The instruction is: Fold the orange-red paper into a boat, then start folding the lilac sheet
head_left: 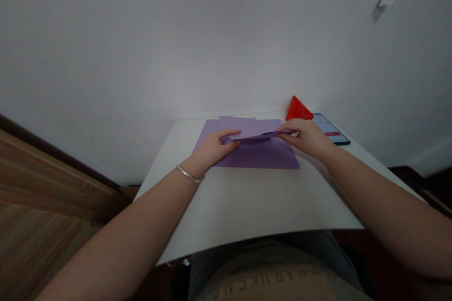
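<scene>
A folded piece of purple paper is held up between my two hands, tilted above the table. My left hand pinches its left end between thumb and fingers. At the right end, my right hand grips the paper where thin layers come together. Beneath it lies a larger purple sheet, flat on the white table. How the held paper is folded underneath cannot be seen.
A red folded-paper pyramid stands at the table's back right. Beside it lies a phone with a lit screen, partly behind my right hand. A pale wall rises behind the table. Wooden panelling is at the left.
</scene>
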The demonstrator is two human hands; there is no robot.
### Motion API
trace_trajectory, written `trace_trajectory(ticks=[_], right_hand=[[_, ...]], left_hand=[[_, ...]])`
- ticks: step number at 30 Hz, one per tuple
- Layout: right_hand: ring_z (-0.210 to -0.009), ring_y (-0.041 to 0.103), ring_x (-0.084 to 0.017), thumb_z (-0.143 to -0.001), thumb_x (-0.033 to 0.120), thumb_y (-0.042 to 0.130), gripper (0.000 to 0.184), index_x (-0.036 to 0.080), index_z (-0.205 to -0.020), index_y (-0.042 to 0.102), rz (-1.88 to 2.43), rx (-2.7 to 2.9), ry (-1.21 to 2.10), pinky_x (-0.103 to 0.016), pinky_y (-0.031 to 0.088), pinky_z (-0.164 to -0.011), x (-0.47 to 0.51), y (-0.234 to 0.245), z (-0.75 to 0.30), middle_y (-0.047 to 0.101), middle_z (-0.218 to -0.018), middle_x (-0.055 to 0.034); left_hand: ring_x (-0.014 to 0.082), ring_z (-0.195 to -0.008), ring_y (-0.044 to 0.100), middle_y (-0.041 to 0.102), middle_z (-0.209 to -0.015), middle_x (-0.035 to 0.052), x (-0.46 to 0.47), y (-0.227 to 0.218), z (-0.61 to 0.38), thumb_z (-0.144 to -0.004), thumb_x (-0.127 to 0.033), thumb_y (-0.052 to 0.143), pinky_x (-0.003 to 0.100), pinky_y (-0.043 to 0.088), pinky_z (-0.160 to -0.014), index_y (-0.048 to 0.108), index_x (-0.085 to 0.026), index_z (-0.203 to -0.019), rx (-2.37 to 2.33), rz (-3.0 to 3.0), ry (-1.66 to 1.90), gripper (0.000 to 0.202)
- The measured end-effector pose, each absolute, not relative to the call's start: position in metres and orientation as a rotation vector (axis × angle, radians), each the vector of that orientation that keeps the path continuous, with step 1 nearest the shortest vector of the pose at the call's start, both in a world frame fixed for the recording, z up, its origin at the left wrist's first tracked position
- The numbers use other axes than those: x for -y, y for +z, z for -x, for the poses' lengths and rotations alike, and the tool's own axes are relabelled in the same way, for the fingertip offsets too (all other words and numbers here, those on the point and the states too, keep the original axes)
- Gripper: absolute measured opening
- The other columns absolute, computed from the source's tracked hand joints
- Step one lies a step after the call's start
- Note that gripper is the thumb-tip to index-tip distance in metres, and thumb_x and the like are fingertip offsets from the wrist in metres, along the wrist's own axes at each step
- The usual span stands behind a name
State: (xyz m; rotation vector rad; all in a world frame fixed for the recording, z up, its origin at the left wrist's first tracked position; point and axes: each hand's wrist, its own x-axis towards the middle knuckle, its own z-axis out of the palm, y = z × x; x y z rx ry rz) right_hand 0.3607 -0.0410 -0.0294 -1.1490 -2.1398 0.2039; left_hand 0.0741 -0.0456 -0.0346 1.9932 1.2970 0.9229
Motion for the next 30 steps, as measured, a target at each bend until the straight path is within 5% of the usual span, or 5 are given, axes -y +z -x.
trace_trajectory(ticks=[2, 10, 17, 25, 30], right_hand=[[-0.074, 0.067, -0.019, -0.079, 0.029, 0.063, 0.016, 0.024, -0.09, 0.074, 1.129, 2.085, 0.27, -0.031, 0.051, -0.065, 0.045, -0.027, -0.354, 0.074, -0.083, -0.0027], [-0.07, 0.064, -0.02, -0.068, 0.04, 0.071, 0.028, 0.02, -0.087, 0.07, 1.212, 1.705, 0.574, -0.035, 0.051, -0.067, 0.045, -0.031, -0.339, 0.071, -0.08, -0.0037], [-0.096, 0.064, -0.024, -0.069, 0.051, 0.07, 0.037, 0.023, -0.092, 0.063, 1.173, 1.422, 0.812, -0.038, 0.053, -0.076, 0.035, -0.048, -0.334, 0.066, -0.112, -0.0093], [-0.081, 0.064, -0.02, -0.066, 0.047, 0.072, 0.046, 0.025, -0.105, 0.062, 1.023, 1.367, 1.01, -0.033, 0.051, -0.066, 0.041, -0.041, -0.33, 0.068, -0.103, -0.0063], [-0.062, 0.054, -0.015, -0.063, 0.049, 0.074, 0.034, 0.024, -0.081, 0.061, 1.069, 1.369, 0.874, -0.029, 0.043, -0.056, 0.039, -0.042, -0.331, 0.063, -0.075, -0.0001]], left_hand=[[0.0243, -0.107, 0.062, 0.068, -0.118, 0.0067, 0.046, -0.035, -0.075, -0.075, -0.04, 0.069, 0.038, 0.045, -0.097, 0.068, -0.024, -0.117, -1.229, -2.057, 0.911, 0.045], [0.0243, -0.081, 0.064, 0.07, -0.076, 0.0056, 0.047, -0.038, -0.077, -0.075, -0.06, 0.062, 0.033, 0.051, -0.072, 0.073, -0.014, -0.078, -1.3, -1.69, 1.054, 0.047], [0.0208, -0.091, 0.064, 0.071, -0.094, 0.009, 0.049, -0.035, -0.087, -0.071, -0.059, 0.069, 0.033, 0.055, -0.081, 0.069, -0.013, -0.084, -1.029, -1.285, 1.205, 0.049], [0.0176, -0.087, 0.067, 0.071, -0.102, 0.0083, 0.047, -0.036, -0.092, -0.078, -0.051, 0.065, 0.03, 0.057, -0.076, 0.064, -0.016, -0.094, -0.982, -1.083, 1.21, 0.038], [0.0174, -0.086, 0.066, 0.069, -0.102, 0.0076, 0.053, -0.031, -0.092, -0.075, -0.049, 0.067, 0.032, 0.056, -0.077, 0.063, -0.016, -0.098, -0.977, -1.155, 1.162, 0.04]])
